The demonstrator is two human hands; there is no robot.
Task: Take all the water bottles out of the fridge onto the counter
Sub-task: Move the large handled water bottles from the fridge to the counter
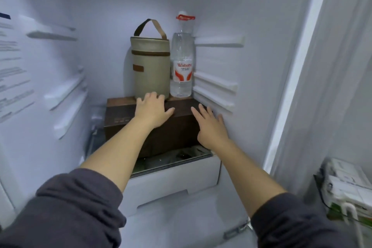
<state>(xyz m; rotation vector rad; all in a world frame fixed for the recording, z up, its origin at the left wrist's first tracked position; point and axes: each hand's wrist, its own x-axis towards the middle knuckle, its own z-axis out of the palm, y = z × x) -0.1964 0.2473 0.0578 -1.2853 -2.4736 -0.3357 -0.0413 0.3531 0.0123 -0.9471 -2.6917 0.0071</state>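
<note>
Both stretched forward, left hand and right hand lie spread, grip empty, below the water bottle.

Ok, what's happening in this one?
A person is reaching into a fridge with both hands, fingers spread and holding nothing. One water bottle stands upright on a brown box at the back, beside a beige bag. The left hand is at the foot of the bag, the right hand by the box's right end. The bottle is not yet touched.
</note>
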